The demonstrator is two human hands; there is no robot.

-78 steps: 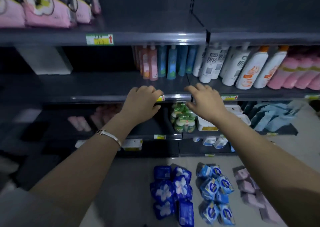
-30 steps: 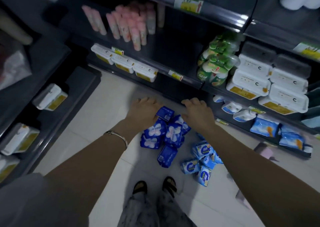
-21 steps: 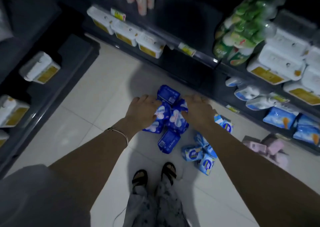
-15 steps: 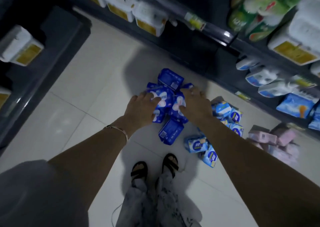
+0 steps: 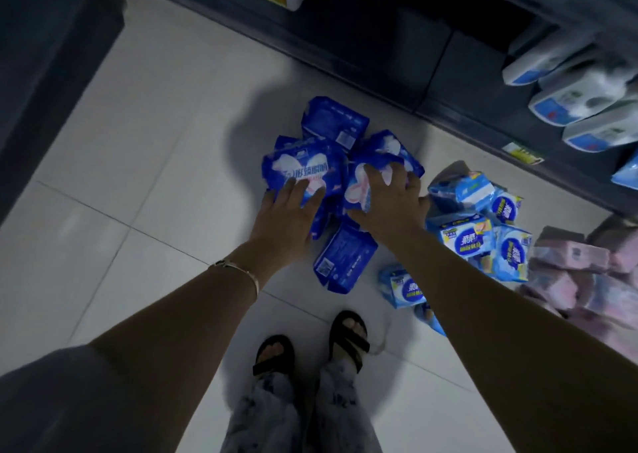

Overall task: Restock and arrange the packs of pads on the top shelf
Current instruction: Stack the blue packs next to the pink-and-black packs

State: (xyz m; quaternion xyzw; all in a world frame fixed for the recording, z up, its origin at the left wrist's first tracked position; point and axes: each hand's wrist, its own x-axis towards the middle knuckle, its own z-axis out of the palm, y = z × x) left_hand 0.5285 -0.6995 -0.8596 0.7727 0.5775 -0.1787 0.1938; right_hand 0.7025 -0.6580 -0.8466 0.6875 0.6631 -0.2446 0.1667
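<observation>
Head view, blue pile [image 5: 333,124]: dark blue packs of pads lie heaped on the floor [image 5: 155,142], just in front of the person's feet; the top shelf is out of sight.
Left hand [image 5: 288,223]: fingers fairly straight, laid flat on the printed face of the left pack [image 5: 303,171]; it presses and does not yet grip.
Right hand [image 5: 392,202]: fingers spread and bent over the right pack [image 5: 357,192], thumb at its near edge, so it seems to have hold of it.
Loose pack [image 5: 345,262]: lies apart from the heap, near the sandals.
Neighbours: light blue packs [image 5: 474,242] touch the right wrist's side; pink packs [image 5: 583,273] lie further right.
Step in hand: gathering dark blue packs to carry up, as I judge it.
How to do it well: close the left thumb under its pack before lifting; squeeze both packs together from the sides; take one kind only; the soft wrappers look slippery, so lift a small, square stack.
</observation>
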